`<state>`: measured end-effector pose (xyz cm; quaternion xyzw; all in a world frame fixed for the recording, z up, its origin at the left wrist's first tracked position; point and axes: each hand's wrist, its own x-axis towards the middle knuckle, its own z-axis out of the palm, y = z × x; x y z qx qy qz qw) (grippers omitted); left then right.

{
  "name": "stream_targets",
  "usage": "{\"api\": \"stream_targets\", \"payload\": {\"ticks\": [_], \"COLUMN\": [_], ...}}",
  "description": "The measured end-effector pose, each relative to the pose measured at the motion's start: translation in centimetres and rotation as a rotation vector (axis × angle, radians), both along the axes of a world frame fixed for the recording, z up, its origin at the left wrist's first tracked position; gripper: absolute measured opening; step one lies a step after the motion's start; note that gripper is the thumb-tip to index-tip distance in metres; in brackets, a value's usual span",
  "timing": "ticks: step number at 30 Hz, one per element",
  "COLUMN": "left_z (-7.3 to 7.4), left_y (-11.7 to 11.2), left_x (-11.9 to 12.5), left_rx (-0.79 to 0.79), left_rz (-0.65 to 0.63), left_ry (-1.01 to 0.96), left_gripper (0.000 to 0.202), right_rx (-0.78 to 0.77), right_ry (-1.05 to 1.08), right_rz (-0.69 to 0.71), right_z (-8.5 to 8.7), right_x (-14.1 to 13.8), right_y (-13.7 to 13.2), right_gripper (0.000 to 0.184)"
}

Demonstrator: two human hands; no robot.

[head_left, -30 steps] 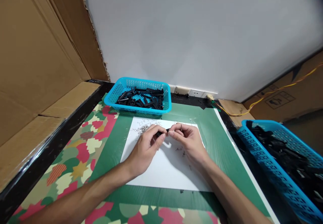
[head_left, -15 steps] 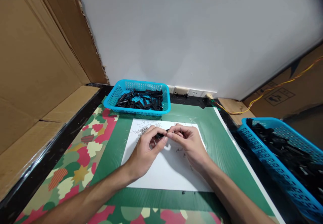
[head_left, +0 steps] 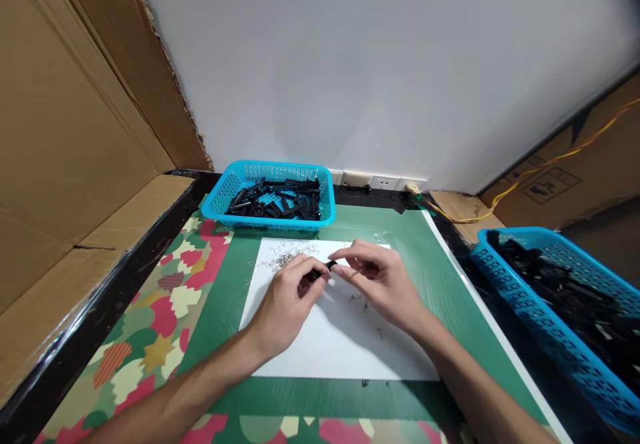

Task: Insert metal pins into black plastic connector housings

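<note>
My left hand [head_left: 293, 297] is closed around a small black plastic part [head_left: 314, 275], pinching it between thumb and fingers above the white sheet [head_left: 320, 344]. At the part's right end is my right hand [head_left: 377, 281], thumb and index finger slightly parted around the tip. Its other fingers curl inward, and a thin glint shows near them, too small to name. Beyond my left hand lies a pile of small metal wire pieces [head_left: 285, 261] on the sheet. Several more wire pieces [head_left: 364, 303] lie scattered beneath my right hand.
A blue basket [head_left: 270, 224] holding black plastic parts stands at the back. Another blue basket [head_left: 530, 317] of black pieces is at the right. Cardboard [head_left: 65, 97] walls the left side. Sockets [head_left: 385, 183] and a yellow cable [head_left: 500, 197] run along the back wall.
My right index finger has lifted away from the thumb, and the right hand has opened slightly. My left hand keeps hold of the black plastic part in nearly the same place.
</note>
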<state>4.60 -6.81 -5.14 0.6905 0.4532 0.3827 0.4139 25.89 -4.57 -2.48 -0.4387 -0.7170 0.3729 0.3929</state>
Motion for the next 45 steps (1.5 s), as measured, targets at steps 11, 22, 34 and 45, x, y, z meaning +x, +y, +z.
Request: {"api": "stream_targets", "payload": {"ticks": [11,22,34,45], "left_z": [-0.4,-0.4,-0.1,-0.8], "left_y": [0.0,0.1,0.3,0.4], "left_x": [0.1,0.3,0.1,0.2], "left_rx": [-0.033,-0.043,-0.089,-0.224], "left_rz": [-0.019,-0.013,-0.038,0.046], "left_ry": [0.071,0.086,0.024,0.036], "left_gripper": [0.015,0.02,0.03,0.049], "right_rx": [0.05,-0.187,-0.234,-0.303], "right_ry": [-0.172,-0.128,-0.111,-0.131], "right_rz": [0.101,0.105,-0.092,-0.168], "right_z": [0.2,0.2,-0.2,-1.8], "right_x": [0.1,0.8,1.4,1.1], "right_y": [0.1,0.6,1.5,1.9], "right_gripper": [0.017,0.016,0.013,0.014]}}
